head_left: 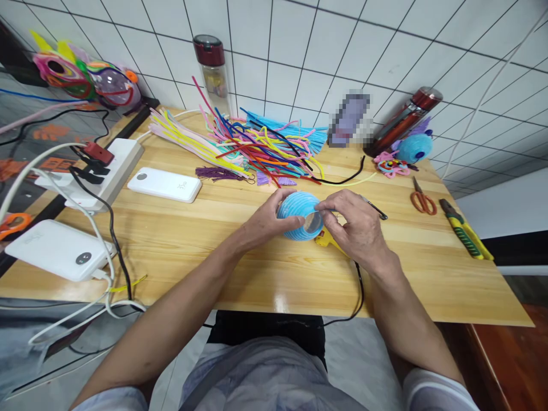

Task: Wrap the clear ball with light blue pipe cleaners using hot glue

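My left hand (270, 221) is wrapped around a hollow round cup (294, 214) covered in coils of light blue pipe cleaner. Its open end faces right and shows a clear inner wall. At that rim my right hand (353, 225) pinches with thumb and forefinger; a bit of blue seems to show at the fingertips, likely the pipe cleaner's end. Partly hidden beneath the right hand lies a yellow glue gun (326, 238), its black cord running to the table's front edge. Behind the cup spreads a heap of coloured pipe cleaners (265, 142).
On the right lie scissors (423, 201) and green-yellow pliers (464, 231). A red thermos (405, 121) and a blue fuzzy figure (414, 148) stand behind them. At left are a power strip (107, 174), white power banks (165, 184) and tangled cables. A tiled wall (295, 51) closes the back.
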Motion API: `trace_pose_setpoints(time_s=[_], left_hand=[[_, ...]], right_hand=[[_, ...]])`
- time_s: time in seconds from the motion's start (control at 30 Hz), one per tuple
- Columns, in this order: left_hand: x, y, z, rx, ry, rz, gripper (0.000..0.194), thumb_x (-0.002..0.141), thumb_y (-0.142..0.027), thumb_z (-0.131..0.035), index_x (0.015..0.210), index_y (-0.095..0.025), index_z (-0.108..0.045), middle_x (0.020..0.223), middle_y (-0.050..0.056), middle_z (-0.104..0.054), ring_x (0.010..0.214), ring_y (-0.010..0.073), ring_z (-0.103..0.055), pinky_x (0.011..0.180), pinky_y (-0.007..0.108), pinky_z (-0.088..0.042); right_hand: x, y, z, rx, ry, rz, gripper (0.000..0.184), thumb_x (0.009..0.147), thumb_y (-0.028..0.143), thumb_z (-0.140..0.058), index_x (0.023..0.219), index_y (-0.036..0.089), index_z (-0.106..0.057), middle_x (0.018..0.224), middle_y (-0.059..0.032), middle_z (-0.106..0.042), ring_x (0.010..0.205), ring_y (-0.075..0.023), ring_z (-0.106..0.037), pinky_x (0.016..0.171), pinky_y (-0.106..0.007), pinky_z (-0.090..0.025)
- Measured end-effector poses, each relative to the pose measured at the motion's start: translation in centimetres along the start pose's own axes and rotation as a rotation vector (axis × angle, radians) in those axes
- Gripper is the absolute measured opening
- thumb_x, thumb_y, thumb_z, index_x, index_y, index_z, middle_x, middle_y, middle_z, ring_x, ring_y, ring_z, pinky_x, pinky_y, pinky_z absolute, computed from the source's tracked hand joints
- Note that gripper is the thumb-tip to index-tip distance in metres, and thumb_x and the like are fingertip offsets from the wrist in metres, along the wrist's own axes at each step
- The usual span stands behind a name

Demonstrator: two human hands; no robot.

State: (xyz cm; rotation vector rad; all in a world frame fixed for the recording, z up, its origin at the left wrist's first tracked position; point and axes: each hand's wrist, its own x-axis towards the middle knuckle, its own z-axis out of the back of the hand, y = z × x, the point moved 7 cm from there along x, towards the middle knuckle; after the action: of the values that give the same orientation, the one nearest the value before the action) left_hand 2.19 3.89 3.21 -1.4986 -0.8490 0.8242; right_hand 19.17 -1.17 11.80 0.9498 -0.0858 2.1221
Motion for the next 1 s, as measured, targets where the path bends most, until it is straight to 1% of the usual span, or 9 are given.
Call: trace_pose_setpoints(time_s=[0.1, 0.23, 0.3, 0.37, 0.5, 0.63, 0.73, 0.8, 1.0], left_hand=[[0.0, -0.2, 0.2, 0.041, -0.023, -0.025, 0.087, 0.078, -0.051, -0.087, 0.152, -0.019, -0.055, 0.157, 0.018, -0.060, 0.145, 0.0407, -0.058, 0.122, 0.054, -0.048], [-0.1, -0.3, 0.5, 0.088, -0.064, -0.048, 0.085, 0.078, -0.052, -0.086, 0.151, -0.018, -0.058, 0.153, 0.018, -0.063, 0.143, 0.0416, -0.059, 0.123, 0.056, -0.048], [-0.1, -0.3, 0.5, 0.110, -0.071, -0.046, 0.085, 0.077, -0.051, -0.085, 0.151, -0.019, -0.059, 0.155, 0.018, -0.063, 0.145, 0.0423, -0.058, 0.123, 0.057, -0.048], [-0.1, -0.3, 0.4, 0.126, -0.056, -0.040, 0.086, 0.077, -0.052, -0.085, 0.152, -0.019, -0.059, 0.157, 0.018, -0.061, 0.146, 0.0426, -0.057, 0.124, 0.057, -0.048], [-0.1, -0.4, 0.1, 0.105, -0.023, -0.027, 0.091, 0.078, -0.056, -0.084, 0.155, -0.017, -0.054, 0.159, 0.018, -0.060, 0.145, 0.0420, -0.058, 0.123, 0.056, -0.048], [-0.3, -0.7, -0.3, 0.074, 0.057, -0.003, 0.092, 0.082, -0.060, -0.082, 0.157, -0.017, -0.049, 0.157, 0.018, -0.060, 0.144, 0.0412, -0.060, 0.120, 0.055, -0.051], [-0.3, -1.0, -0.3, 0.139, 0.070, -0.027, 0.101, 0.077, -0.061, -0.086, 0.158, -0.016, -0.047, 0.163, 0.021, -0.054, 0.148, 0.0433, -0.056, 0.122, 0.056, -0.050], [-0.3, -1.1, -0.3, 0.189, 0.068, -0.048, 0.103, 0.075, -0.059, -0.087, 0.159, -0.015, -0.046, 0.165, 0.022, -0.051, 0.149, 0.0444, -0.055, 0.123, 0.058, -0.049], [-0.1, -0.9, -0.3, 0.218, 0.065, -0.060, 0.097, 0.075, -0.052, -0.085, 0.157, -0.016, -0.047, 0.159, 0.021, -0.057, 0.142, 0.0424, -0.060, 0.119, 0.058, -0.052]], right_hand=[[-0.1, -0.2, -0.1, 0.001, 0.006, -0.039, 0.020, 0.098, 0.011, -0.064, 0.105, 0.027, -0.076, 0.094, -0.0052, -0.080, 0.090, -0.0253, -0.076, 0.082, -0.043, -0.059], [0.0, -0.3, -0.2, 0.068, 0.013, -0.098, 0.011, 0.102, 0.022, -0.068, 0.107, 0.027, -0.075, 0.104, -0.0073, -0.081, 0.101, -0.0278, -0.076, 0.092, -0.047, -0.060], [0.2, -0.4, -0.3, 0.110, 0.005, -0.133, 0.005, 0.103, 0.026, -0.069, 0.105, 0.027, -0.074, 0.106, -0.0070, -0.082, 0.103, -0.0272, -0.077, 0.094, -0.046, -0.061], [0.2, -0.7, -0.4, 0.152, 0.008, -0.185, 0.001, 0.102, 0.028, -0.073, 0.101, 0.027, -0.072, 0.106, -0.0060, -0.083, 0.102, -0.0263, -0.078, 0.093, -0.044, -0.062], [0.0, -1.9, -1.1, 0.245, 0.061, -0.352, 0.007, 0.097, 0.030, -0.076, 0.095, 0.026, -0.070, 0.109, -0.0050, -0.084, 0.100, -0.0260, -0.080, 0.092, -0.042, -0.062], [-0.4, -2.9, -1.6, 0.321, 0.081, -0.475, 0.009, 0.093, 0.032, -0.075, 0.090, 0.026, -0.069, 0.107, -0.0051, -0.083, 0.098, -0.0264, -0.078, 0.094, -0.044, -0.060], [-0.5, -3.3, -1.8, 0.369, 0.084, -0.517, 0.011, 0.090, 0.033, -0.076, 0.086, 0.026, -0.068, 0.105, -0.0050, -0.081, 0.096, -0.0260, -0.076, 0.092, -0.044, -0.059], [-0.5, -3.3, -1.9, 0.388, 0.087, -0.536, 0.012, 0.088, 0.034, -0.076, 0.085, 0.026, -0.068, 0.104, -0.0052, -0.081, 0.096, -0.0259, -0.075, 0.092, -0.044, -0.058], [-0.4, -3.2, -1.9, 0.411, 0.100, -0.554, 0.011, 0.087, 0.033, -0.075, 0.084, 0.026, -0.067, 0.103, -0.0051, -0.079, 0.096, -0.0255, -0.073, 0.094, -0.044, -0.057]])
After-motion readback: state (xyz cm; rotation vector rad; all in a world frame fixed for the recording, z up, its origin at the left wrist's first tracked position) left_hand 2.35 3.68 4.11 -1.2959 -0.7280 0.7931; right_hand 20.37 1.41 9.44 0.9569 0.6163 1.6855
